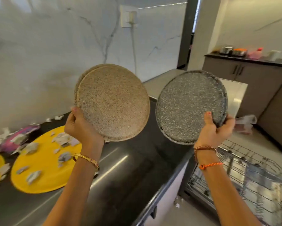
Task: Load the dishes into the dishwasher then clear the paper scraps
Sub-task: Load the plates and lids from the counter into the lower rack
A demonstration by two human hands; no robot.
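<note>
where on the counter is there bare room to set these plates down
Bare dark counter lies between the big yellow plate and the counter's right edge above the dishwasher rack. The left is crowded: paper scraps cover the yellow plates and the strip by the wall.
</note>
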